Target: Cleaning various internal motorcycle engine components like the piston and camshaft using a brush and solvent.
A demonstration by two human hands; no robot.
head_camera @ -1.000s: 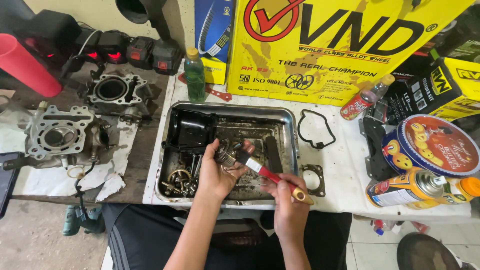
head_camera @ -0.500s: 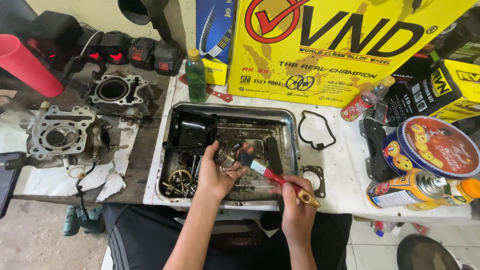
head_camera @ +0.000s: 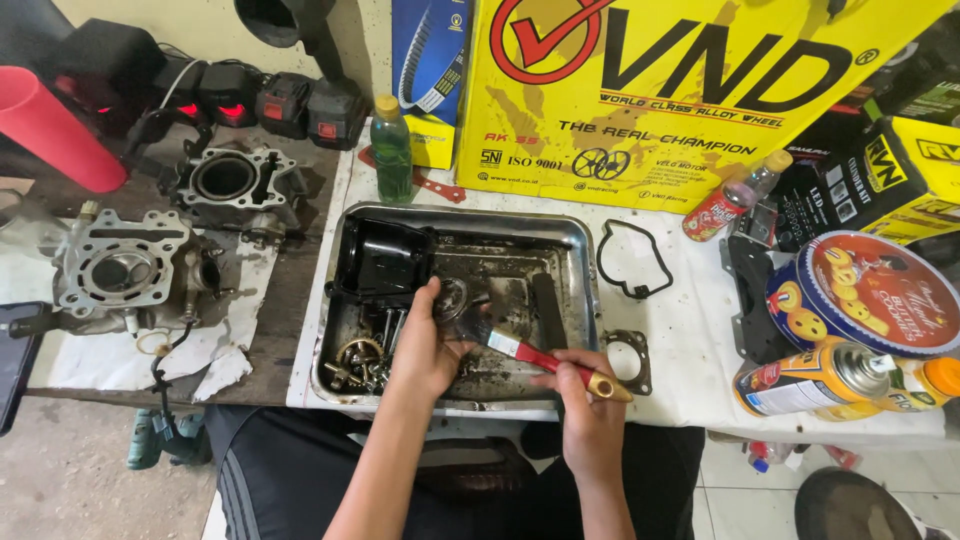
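- Evidently, a small round metal part [head_camera: 455, 298] is pinched in the fingers of the left hand [head_camera: 425, 345] and kept low over the steel tray [head_camera: 585, 300], probably so that whatever is brushed off falls into the tray and not onto the white bench cover [head_camera: 690, 340].
- A red-handled paintbrush [head_camera: 545, 358] is gripped by the right hand [head_camera: 590, 410], fingers wrapped tight near the brass-coloured end of the handle; its bristles are laid against the part from 4 o'clock.
- A black cover [head_camera: 380, 258] sits in the tray's 10 o'clock corner, and loose bolts and a gear [head_camera: 358, 360] are gathered at 8 o'clock, seemingly so small pieces are not lost.
- A black gasket [head_camera: 632, 262] and a smaller gasket [head_camera: 628, 358] are laid flat outside the tray at 3 o'clock, apart from the grime.
- Two cylinder castings [head_camera: 125, 265] rest on paper at 9 o'clock; a green bottle [head_camera: 391, 150] stands at 12 o'clock.
- The exact kind of the held part cannot be told, as it is half covered by the fingers and bristles.
- The tray's near rim is hidden behind both wrists, and the spray can [head_camera: 815, 378] is partly hidden by the biscuit tin [head_camera: 870, 295].
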